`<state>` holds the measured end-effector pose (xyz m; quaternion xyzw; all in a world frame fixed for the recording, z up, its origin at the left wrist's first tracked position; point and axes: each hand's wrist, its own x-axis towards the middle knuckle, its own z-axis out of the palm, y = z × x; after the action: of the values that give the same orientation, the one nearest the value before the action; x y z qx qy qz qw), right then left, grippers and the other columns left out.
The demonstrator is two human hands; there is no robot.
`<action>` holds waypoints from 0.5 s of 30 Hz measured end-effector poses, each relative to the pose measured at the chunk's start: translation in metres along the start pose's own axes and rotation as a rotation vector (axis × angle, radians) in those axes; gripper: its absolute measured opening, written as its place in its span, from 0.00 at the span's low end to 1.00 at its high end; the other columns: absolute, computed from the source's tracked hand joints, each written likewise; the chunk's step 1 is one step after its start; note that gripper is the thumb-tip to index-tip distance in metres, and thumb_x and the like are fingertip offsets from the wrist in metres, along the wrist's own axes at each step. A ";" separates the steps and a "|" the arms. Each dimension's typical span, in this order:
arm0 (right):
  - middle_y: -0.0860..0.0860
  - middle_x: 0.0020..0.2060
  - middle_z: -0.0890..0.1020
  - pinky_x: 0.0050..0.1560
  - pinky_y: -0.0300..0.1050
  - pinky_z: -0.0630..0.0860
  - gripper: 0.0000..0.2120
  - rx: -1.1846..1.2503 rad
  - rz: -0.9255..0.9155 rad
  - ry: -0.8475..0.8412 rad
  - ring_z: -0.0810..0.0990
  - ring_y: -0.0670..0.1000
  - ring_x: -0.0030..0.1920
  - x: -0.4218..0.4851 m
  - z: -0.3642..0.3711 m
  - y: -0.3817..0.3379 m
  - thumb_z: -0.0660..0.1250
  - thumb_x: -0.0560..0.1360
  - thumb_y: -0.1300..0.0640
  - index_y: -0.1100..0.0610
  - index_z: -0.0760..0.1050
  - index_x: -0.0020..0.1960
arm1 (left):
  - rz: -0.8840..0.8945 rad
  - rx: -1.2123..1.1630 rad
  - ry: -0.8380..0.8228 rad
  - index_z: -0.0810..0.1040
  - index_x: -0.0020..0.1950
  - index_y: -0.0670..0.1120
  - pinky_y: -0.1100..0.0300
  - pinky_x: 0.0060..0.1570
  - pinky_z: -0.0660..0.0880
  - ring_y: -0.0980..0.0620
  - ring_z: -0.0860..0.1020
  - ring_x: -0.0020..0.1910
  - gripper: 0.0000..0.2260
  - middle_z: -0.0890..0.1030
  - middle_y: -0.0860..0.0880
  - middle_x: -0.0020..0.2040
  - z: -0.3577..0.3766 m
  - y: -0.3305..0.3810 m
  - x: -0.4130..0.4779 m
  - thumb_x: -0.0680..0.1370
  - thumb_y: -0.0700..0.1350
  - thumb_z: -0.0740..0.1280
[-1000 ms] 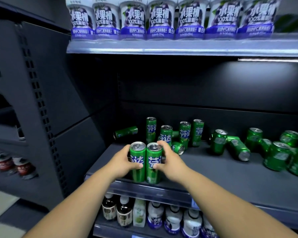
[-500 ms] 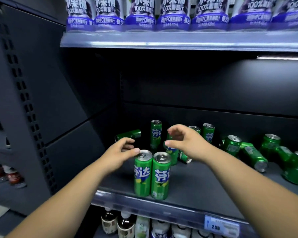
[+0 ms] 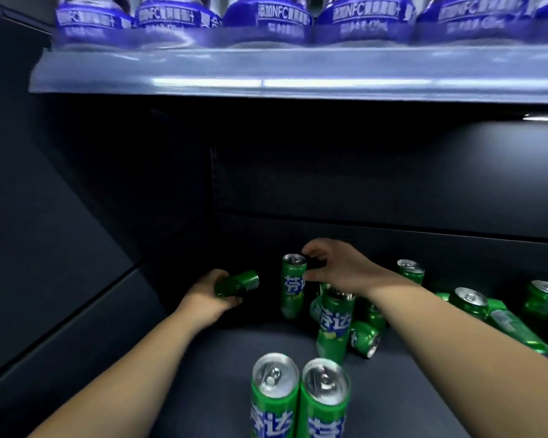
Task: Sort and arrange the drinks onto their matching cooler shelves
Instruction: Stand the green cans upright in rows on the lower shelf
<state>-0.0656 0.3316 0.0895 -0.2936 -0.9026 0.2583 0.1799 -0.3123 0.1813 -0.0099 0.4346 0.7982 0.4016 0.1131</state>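
On the dark grey cooler shelf, the left hand is clenched round a slim green aluminium can lying on its side near the back left corner. Its fingers wrap the can's near end, a hold that looks suited to tipping it upright. The right hand arches over a standing green can with white lettering just to the right — fingertips above the silver lid, thumb by the side — but I cannot tell whether it has actually closed on the can. Coming at it from above probably keeps the hand clear of the neighbouring cans. At the shelf's front edge two upright green cans stand touching, the left front can and the right front can; they look like the start of a tidy row with labels facing out. Behind them, under the right forearm, sits a loose cluster: another upright green can with a toppled green can just beside it. Further right lie more of the same drink, one standing silver-topped can and one fallen can among them. So the drinks are already on their shelf, but by my reading most are not yet arranged. Above, the pale upper shelf carries a row of purple-labelled bottles, blurred here.
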 end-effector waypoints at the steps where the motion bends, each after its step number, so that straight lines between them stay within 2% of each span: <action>1: 0.46 0.60 0.79 0.61 0.44 0.77 0.25 -0.015 0.000 -0.011 0.79 0.47 0.60 0.008 0.001 0.003 0.78 0.71 0.52 0.50 0.75 0.66 | 0.000 0.004 0.001 0.73 0.60 0.52 0.57 0.51 0.74 0.48 0.79 0.51 0.24 0.81 0.48 0.53 0.005 -0.001 0.009 0.68 0.45 0.79; 4: 0.49 0.64 0.78 0.59 0.45 0.77 0.29 -0.054 0.010 -0.040 0.78 0.48 0.61 0.032 0.004 0.008 0.79 0.71 0.52 0.49 0.74 0.69 | -0.021 -0.013 -0.028 0.74 0.65 0.47 0.56 0.56 0.73 0.44 0.79 0.56 0.28 0.79 0.47 0.55 0.015 -0.005 0.031 0.67 0.46 0.79; 7: 0.50 0.66 0.77 0.61 0.46 0.77 0.32 -0.088 0.022 -0.070 0.77 0.50 0.64 0.052 0.008 0.012 0.79 0.70 0.52 0.46 0.73 0.70 | -0.023 -0.042 -0.021 0.75 0.62 0.50 0.51 0.59 0.75 0.46 0.80 0.56 0.37 0.81 0.48 0.54 0.026 -0.026 0.056 0.56 0.62 0.73; 8: 0.50 0.66 0.77 0.61 0.47 0.77 0.33 -0.088 0.032 -0.086 0.77 0.50 0.64 0.057 0.009 0.014 0.79 0.70 0.53 0.46 0.72 0.71 | -0.020 -0.045 -0.035 0.75 0.62 0.49 0.50 0.60 0.75 0.46 0.79 0.55 0.38 0.81 0.47 0.54 0.031 -0.036 0.065 0.54 0.64 0.70; 11: 0.50 0.68 0.76 0.59 0.45 0.76 0.36 -0.088 0.047 -0.143 0.77 0.50 0.64 0.069 0.014 0.017 0.79 0.70 0.53 0.46 0.69 0.74 | -0.018 -0.054 -0.042 0.74 0.59 0.50 0.46 0.61 0.74 0.43 0.80 0.55 0.35 0.81 0.43 0.54 0.032 -0.037 0.071 0.55 0.63 0.69; 15: 0.49 0.67 0.76 0.59 0.46 0.77 0.36 -0.114 0.048 -0.173 0.78 0.50 0.61 0.078 0.023 0.023 0.80 0.69 0.52 0.46 0.69 0.74 | -0.010 0.057 -0.090 0.72 0.58 0.59 0.47 0.61 0.73 0.43 0.80 0.56 0.28 0.81 0.44 0.55 0.035 -0.050 0.085 0.59 0.63 0.67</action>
<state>-0.1261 0.3877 0.0714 -0.3017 -0.9206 0.2353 0.0782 -0.3749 0.2520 -0.0550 0.4512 0.8056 0.3582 0.1383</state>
